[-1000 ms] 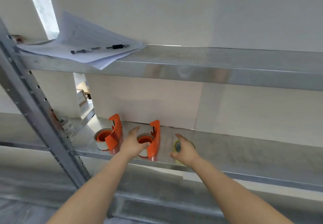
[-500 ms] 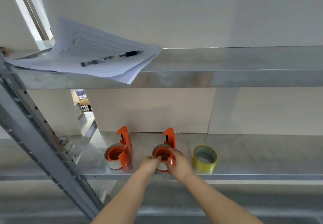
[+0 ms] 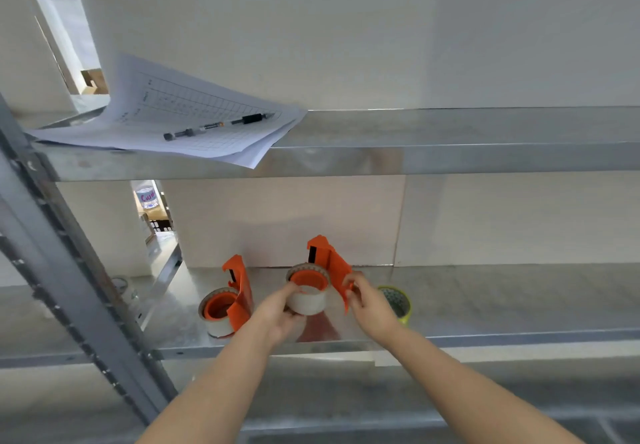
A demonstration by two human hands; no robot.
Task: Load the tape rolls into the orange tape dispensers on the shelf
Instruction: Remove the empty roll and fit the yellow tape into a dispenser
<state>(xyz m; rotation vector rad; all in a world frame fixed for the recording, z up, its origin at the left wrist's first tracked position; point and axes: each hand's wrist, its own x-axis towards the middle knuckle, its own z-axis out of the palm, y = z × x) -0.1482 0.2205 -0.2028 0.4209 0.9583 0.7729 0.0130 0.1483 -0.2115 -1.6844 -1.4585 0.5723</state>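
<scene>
A person's left hand [image 3: 282, 312] is gripping the clear tape roll [image 3: 307, 299] seated on the middle orange dispenser [image 3: 327, 272], raised just above the shelf [image 3: 502, 305]. The right hand [image 3: 369, 301] is pinching the dispenser's upright handle. A yellow-green tape roll [image 3: 398, 303] is sitting partly hidden behind the right hand. Another loaded dispenser [image 3: 228, 301] is standing left.

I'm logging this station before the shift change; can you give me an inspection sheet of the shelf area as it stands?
Surface: metal shelf, bare at right.
Job's things: left dispenser holds a roll; second dispenser held in both hands, roll on it; yellow tape roll loose.
Clutter: papers and pen on upper shelf.
Grips: left hand on the roll, right hand on dispenser body.
Cables: nothing seen.
Surroundings: white wall, grey upright.
</scene>
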